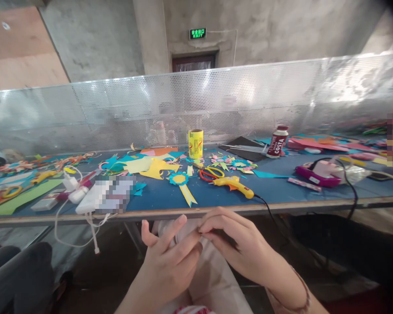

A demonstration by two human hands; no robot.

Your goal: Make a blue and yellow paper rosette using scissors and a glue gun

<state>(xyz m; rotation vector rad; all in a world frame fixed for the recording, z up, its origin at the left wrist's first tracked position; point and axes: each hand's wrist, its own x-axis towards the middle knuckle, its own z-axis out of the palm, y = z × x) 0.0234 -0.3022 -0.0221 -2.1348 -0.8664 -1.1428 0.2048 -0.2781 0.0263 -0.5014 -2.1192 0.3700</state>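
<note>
Both hands meet below the blue tabletop edge, left hand and right hand fingertips pinched together in a grip on something too tiny to make out, with the glossy yellow plastic glue gun and a pleated paper rosette lying just above.

Left hand, right hand fingertips touching below table edge; glue gun above.

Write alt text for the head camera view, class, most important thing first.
A person's left hand and right hand meet fingertip to fingertip below the edge of a blue table. On it lie a yellow glue gun, orange-handled scissors, a yellow tape roll and paper scraps.
</note>
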